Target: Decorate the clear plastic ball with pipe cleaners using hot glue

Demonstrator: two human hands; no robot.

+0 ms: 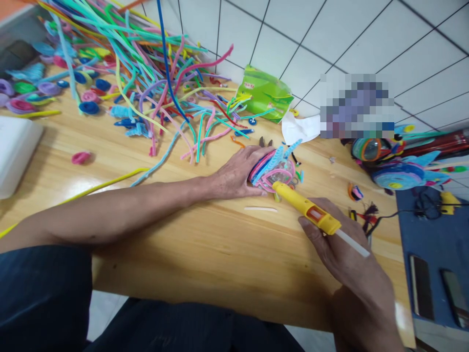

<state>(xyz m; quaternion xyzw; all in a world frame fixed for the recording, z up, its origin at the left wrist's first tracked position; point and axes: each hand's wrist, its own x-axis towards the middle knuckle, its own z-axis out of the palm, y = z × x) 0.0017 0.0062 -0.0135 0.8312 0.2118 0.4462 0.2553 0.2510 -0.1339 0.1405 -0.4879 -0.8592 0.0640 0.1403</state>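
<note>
My left hand [237, 172] rests on the wooden table [205, 244], its fingers curled around a small pipe-cleaner craft piece [273, 168] made of pink and blue coils. My right hand [339, 247] grips a yellow hot glue gun [306, 208] with a white glue stick sticking out of its back. The gun's tip touches the lower edge of the craft piece. A short white glue stick [261, 209] lies on the table just below my left hand.
A big heap of coloured pipe cleaners [154, 73] and coiled discs covers the table's far left. A green packet [264, 95], a white box [16, 151], finished craft figures [399, 168] and a blue surface with dark phones [436, 288] lie around.
</note>
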